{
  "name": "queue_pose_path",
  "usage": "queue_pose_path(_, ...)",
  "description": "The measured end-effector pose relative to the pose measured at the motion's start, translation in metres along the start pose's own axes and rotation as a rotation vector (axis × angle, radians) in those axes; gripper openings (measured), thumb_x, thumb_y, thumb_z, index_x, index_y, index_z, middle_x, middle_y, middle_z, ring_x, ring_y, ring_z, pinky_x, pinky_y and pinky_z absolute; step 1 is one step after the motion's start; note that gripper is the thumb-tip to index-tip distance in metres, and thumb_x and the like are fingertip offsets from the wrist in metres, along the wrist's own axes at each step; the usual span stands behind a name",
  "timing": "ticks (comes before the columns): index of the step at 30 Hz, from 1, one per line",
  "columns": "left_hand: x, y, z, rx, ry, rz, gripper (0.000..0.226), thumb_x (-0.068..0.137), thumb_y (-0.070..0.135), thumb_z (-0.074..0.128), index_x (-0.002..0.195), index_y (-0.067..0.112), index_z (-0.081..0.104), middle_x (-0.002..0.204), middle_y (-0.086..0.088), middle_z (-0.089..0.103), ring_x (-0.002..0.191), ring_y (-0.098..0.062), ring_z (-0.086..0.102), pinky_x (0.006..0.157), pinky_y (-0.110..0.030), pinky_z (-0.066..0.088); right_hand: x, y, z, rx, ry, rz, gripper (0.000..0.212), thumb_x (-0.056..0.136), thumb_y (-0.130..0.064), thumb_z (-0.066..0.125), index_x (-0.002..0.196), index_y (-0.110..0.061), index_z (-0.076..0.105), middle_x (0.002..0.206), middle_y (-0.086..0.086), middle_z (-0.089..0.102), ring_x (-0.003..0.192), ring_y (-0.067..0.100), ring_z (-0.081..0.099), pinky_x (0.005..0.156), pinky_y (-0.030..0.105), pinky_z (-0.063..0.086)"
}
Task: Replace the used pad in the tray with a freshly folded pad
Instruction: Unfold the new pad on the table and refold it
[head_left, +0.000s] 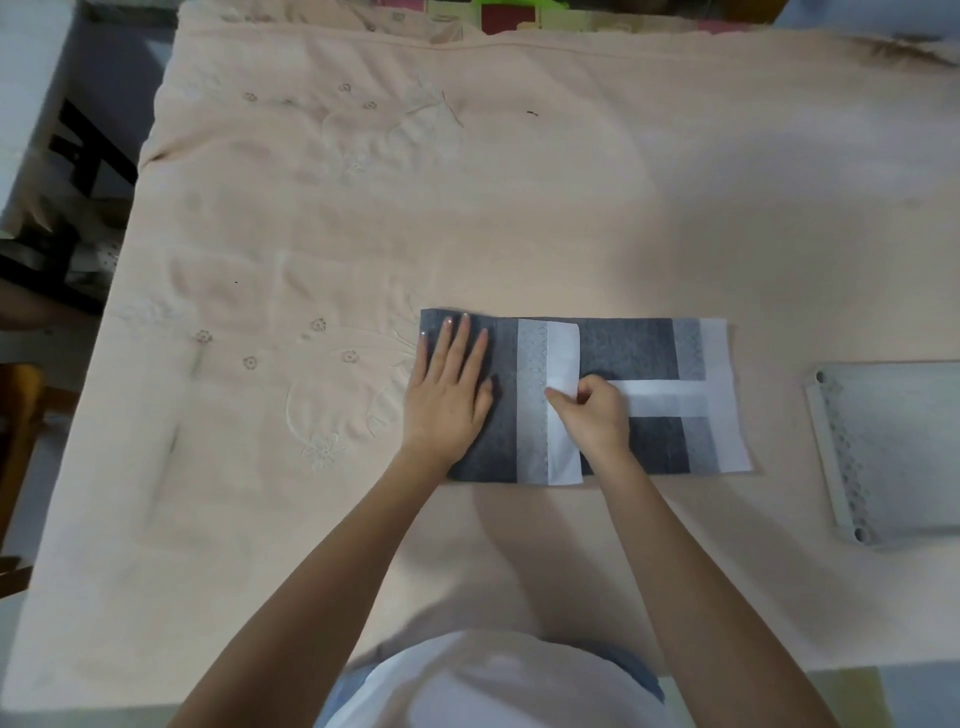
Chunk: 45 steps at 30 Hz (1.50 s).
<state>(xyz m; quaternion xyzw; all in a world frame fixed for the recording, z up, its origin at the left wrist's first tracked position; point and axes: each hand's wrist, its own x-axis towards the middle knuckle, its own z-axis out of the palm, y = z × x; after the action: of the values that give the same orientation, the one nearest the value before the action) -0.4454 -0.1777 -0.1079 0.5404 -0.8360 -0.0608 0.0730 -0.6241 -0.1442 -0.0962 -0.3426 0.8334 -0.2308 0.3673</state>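
A grey pad (628, 348) with white bands lies folded into a long strip on the peach cloth in front of me. My left hand (449, 387) presses flat on its left end with straight fingers. My right hand (592, 408) pinches a white flap of the pad near its middle. A pale grey tray (852, 478) stands at the right edge of view, apart from the pad; a pale lining with a patterned strip lies in it.
The peach embroidered cloth (322, 218) covers the whole table. Dark furniture (78, 156) and a wooden chair part (15, 431) stand past the table's left edge. Coloured items (514, 13) show beyond the far edge.
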Motion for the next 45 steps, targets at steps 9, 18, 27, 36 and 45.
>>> queue_pose_path(9,-0.004,-0.019,0.014,0.014,-0.114,-0.072,0.055,0.100,0.039,0.025,0.148,0.013,0.027,0.156,-0.010,0.021,0.145,-0.027,0.014,0.118,-0.042,0.002,-0.008,-0.002,0.002,-0.170,0.202,-0.139,0.029,0.079,-0.030,0.072,0.085,-0.008,0.055,0.089,0.007,0.055,0.077,0.021,0.053,0.068,0.035,0.046)
queue_pose_path(18,-0.005,-0.017,0.013,-0.036,-0.079,-0.105,0.057,0.098,0.037,0.017,0.147,0.011,0.030,0.154,-0.013,0.024,0.144,-0.029,0.019,0.119,-0.044,0.011,-0.011,-0.047,0.058,-0.772,0.091,-0.788,0.053,0.102,-0.031,0.022,0.149,-0.007,0.016,0.159,0.010,0.009,0.147,0.024,0.003,0.119,0.044,0.006)
queue_pose_path(27,-0.004,-0.020,0.018,-0.042,-0.056,-0.100,0.054,0.098,0.036,0.024,0.145,0.011,0.035,0.152,-0.014,0.029,0.142,-0.029,0.025,0.117,-0.046,0.017,0.013,-0.032,0.072,-0.888,-0.011,-0.808,0.057,0.101,-0.037,0.011,0.150,-0.008,0.014,0.159,0.008,0.009,0.147,0.021,0.002,0.120,0.040,0.004)
queue_pose_path(36,-0.004,-0.021,0.022,-0.034,-0.078,-0.101,0.056,0.098,0.038,0.021,0.147,0.013,0.030,0.154,-0.012,0.025,0.143,-0.027,0.021,0.118,-0.045,0.013,0.030,-0.002,0.033,-0.716,0.164,-0.600,0.057,0.099,-0.029,0.023,0.149,-0.003,0.015,0.158,0.011,0.012,0.147,0.021,0.007,0.120,0.037,0.006)
queue_pose_path(45,0.026,0.015,0.015,-0.068,-0.085,0.094,0.056,0.100,0.038,0.027,0.145,0.006,0.032,0.153,-0.016,0.027,0.143,-0.028,0.023,0.117,-0.045,0.021,0.031,0.002,0.033,-0.697,0.199,-0.608,0.057,0.098,-0.030,0.019,0.148,-0.001,0.019,0.157,0.014,0.016,0.146,0.023,0.012,0.120,0.039,0.010)
